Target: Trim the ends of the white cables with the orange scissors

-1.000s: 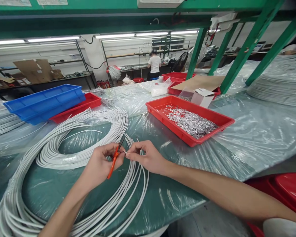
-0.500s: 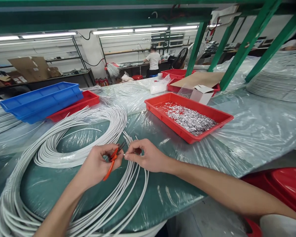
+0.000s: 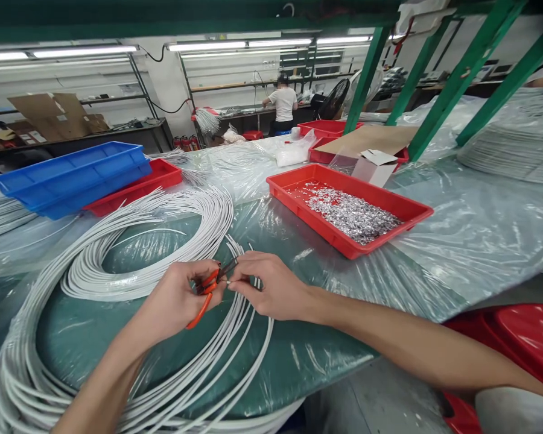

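Now left hand clenches orange snips; right hand pinches white wire end.

A factory assembly floor: long plastic-covered workbench under a green steel frame, parts trays and white cable coils on it, another worker behind.

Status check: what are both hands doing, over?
Left hand shut on orange snips. Right hand pinching white cable end at the blades. Cable coils lie underneath.
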Available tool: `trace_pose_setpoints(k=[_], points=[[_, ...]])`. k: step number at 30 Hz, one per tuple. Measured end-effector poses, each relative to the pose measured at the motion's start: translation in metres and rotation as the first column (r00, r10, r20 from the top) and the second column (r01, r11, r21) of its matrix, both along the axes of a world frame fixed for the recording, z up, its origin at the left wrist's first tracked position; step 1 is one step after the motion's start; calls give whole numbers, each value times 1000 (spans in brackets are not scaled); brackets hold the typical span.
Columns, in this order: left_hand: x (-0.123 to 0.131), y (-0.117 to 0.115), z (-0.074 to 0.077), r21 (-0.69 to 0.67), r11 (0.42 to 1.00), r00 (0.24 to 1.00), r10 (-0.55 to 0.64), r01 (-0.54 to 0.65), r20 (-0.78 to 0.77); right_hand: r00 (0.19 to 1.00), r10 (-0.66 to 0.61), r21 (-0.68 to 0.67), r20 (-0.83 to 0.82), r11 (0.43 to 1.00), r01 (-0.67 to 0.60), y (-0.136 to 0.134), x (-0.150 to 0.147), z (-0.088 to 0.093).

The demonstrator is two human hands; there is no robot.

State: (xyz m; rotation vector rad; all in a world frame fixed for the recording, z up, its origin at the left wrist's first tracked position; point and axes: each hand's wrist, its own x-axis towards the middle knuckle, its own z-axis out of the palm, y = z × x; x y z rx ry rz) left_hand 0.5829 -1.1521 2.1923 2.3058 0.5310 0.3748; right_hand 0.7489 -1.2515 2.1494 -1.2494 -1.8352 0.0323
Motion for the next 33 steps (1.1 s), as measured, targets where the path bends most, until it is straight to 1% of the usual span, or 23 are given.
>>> trace_pose_setpoints(k=[3,6,11,16,20,22,24,26,29,33], points=[[-1,-2,2,-10,1000,1000,7,-6,23,996,-10,-66,-93,998,4,-2,-1,5],[-1,-3,3,-7,1000,1000,9,-9,17,994,-7,-76,-105,997,-1,-3,-2,7],[0,-2,3,4,1000,1000,-17,17,-5,1000,6,-23,-28,1000,-7,-3,-2,3],[-1,-1,3,22,998,997,-63,64,-40,999,9,-10,32,1000,-8,-4,-3,-1],[-2,-1,0,25,999,999,-33,34,-21,999,-5,16,43,1000,4,-4,-3,-2],[-3,-2,0,15,1000,1000,-11,11,-9,1000,-8,12,18,1000,7,-3,-3,0],[-2,-2,1,2,1000,1000,5,-5,6,999,-12,-20,-43,1000,11,-3,-3,2],[-1,-3,3,-19,1000,1000,3,-3,21,994,-14,-60,-104,998,8,-2,-4,4],[0,-4,5,-46,999,1000,-5,6,22,989,-8,-99,-149,995,-6,-2,-4,6],[0,-3,4,-27,1000,1000,-16,16,6,979,8,-138,-202,990,-36,-3,-4,5]])
